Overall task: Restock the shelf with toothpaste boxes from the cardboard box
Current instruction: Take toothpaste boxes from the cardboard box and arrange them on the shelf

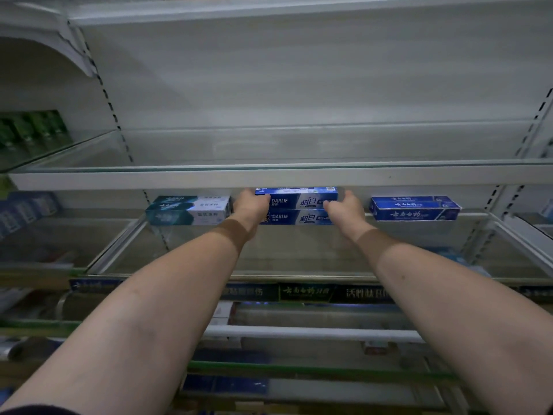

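Glass shelf (209, 250) | hands (253, 205) (344, 205) gripping stacked DARLIE boxes (299, 206) | fingertips hidden

Both arms bare, extended forward and up, elbows nearly straight, forearms converging toward 12 o'clock. Left forearm enters from 7 o'clock, right forearm from 4 o'clock. Wrists in shadow; a darker band crosses each one. Left hand (250, 205) back-side up, fingers curled forward around the left end of what it holds, fingertips hidden. Right hand (344, 206) mirrors it at the right end, thumb side inward, fingers wrapped and partly out of sight. Hands level with each other, apart. Dark sleeve edge at 7 o'clock corner.
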Tool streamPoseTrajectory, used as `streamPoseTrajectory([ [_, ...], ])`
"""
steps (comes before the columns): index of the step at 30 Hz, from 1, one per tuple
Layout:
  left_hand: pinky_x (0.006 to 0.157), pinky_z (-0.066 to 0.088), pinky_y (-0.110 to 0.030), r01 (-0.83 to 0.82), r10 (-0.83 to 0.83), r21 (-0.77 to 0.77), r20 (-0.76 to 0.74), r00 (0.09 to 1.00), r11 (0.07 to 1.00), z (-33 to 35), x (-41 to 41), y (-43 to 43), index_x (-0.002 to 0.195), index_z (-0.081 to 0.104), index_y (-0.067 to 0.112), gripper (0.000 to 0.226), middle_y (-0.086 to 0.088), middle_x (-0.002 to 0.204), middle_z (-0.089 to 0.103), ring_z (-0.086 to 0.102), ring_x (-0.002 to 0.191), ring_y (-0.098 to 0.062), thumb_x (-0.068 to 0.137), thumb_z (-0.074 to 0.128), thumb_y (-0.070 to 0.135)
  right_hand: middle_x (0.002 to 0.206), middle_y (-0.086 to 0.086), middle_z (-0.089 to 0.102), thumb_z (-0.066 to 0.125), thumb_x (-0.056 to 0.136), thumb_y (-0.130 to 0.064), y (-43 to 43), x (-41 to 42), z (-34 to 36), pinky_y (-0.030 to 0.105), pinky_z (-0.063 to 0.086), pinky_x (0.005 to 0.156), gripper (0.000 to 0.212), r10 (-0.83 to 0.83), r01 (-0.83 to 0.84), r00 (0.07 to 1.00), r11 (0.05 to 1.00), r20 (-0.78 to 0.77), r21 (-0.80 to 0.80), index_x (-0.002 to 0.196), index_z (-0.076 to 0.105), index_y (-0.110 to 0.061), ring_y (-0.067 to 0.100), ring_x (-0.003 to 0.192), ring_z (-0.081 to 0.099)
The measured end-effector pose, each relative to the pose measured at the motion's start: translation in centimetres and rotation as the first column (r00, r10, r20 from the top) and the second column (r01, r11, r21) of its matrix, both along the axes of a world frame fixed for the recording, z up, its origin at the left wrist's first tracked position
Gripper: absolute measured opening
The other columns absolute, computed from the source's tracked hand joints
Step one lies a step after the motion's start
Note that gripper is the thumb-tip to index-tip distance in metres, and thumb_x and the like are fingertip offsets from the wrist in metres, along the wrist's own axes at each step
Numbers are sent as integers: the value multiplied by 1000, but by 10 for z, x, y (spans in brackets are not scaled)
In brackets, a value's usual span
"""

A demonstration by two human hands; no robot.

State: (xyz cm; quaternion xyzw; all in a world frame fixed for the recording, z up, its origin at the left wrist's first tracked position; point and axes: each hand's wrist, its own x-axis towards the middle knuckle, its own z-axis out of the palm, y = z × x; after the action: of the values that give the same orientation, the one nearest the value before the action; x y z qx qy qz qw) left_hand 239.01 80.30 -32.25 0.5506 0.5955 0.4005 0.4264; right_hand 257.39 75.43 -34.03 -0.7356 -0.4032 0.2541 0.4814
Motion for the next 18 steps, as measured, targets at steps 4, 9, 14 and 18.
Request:
streamPoseTrajectory([
  [4,89,39,-35,3,-3,3,-25,1000,1000,3,-8,-22,144,42,12,45,-9,130,53,47,106,-23,103,55,21,125,9,60,68,87,-25,-22,-9,7,35,45,97,55,-13,13,1000,999,-5,-47,137,47,-12,30,117,57],
  [9,122,25,-46,50,-50,-4,-93,994,999,0,-30,-65,161,22,24,70,-5,165,25,25,151,-29,101,59,29,143,5,52,68,87,-28,-65,-35,10,35,39,109,63,77,-74,996,996,50,-52,144,42,-21,28,131,49],
  [14,122,26,-38,85,-18,128,-449,893,988,6,-72,-108,157,29,23,65,-6,165,25,23,152,-29,100,57,38,163,-1,25,70,88,-31,-102,-80,19,38,32,118,84,189,-148,958,970,217,-192,157,23,-28,25,147,30],
  [18,122,25,-46,84,79,216,-653,754,973,3,-120,-144,157,27,20,69,-11,164,25,20,151,-34,99,54,46,160,2,32,70,87,-32,-133,-126,20,39,35,115,81,271,-236,932,958,242,-163,156,27,-27,28,143,37],
])
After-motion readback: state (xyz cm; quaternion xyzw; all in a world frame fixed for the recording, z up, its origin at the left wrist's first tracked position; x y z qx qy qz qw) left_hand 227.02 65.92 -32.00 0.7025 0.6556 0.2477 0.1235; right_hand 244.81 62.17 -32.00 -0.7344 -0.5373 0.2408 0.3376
